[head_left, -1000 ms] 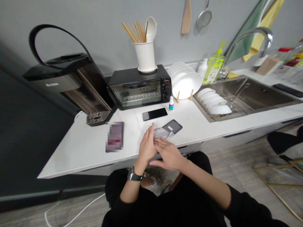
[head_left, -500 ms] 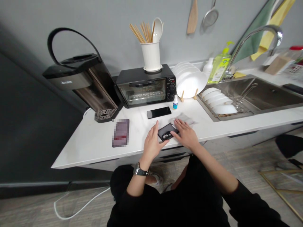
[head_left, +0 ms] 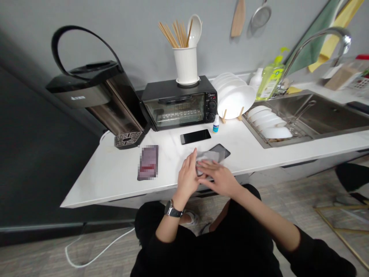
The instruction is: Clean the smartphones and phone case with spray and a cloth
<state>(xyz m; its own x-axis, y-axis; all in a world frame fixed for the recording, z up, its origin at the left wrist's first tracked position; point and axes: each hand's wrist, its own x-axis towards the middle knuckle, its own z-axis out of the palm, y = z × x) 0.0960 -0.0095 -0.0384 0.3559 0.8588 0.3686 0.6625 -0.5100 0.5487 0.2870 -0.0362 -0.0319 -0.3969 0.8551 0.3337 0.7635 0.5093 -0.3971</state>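
On a white counter [head_left: 106, 182], the right hand [head_left: 220, 179], nearly flat, is pressing a grey cloth [head_left: 212, 155] over a dark phone [head_left: 225, 150], hiding its near end; the left hand [head_left: 188, 176] is standing half-open alongside, its grip indiscernible. Beyond, a bottle [head_left: 216, 125] is showing illegible lettering.

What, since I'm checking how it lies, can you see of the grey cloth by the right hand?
The grey cloth looks thin, soft and plain, like fabric. Creased, it covers part of a dark phone on the white countertop, leaving the phone's right end bare. The right hand rests on its near part, hiding some of it. The left hand is close beside; contact cannot be told.
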